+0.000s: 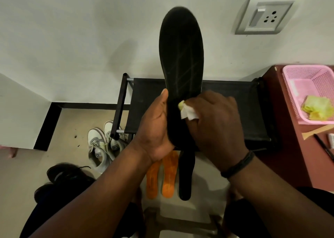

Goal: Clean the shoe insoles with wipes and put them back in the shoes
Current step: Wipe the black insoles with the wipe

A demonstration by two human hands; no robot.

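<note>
While left hand (155,129) fingers grip the black insole (180,57), right-hand (216,122) fingers press a wipe (188,112) on it.

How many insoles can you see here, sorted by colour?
Black insoles: 2, one held upright in the hands, one lying on the floor.
Orange insoles: 2, side by side on the floor.
Total: 4

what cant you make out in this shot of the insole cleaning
Head view only:
- heel of the held black insole: hidden by the left hand and right hand.
- most of the wipe: under the right hand's fingers.
- black shoes: dark, partly behind the left forearm.
- pink basket: cut off by the right edge.
</note>
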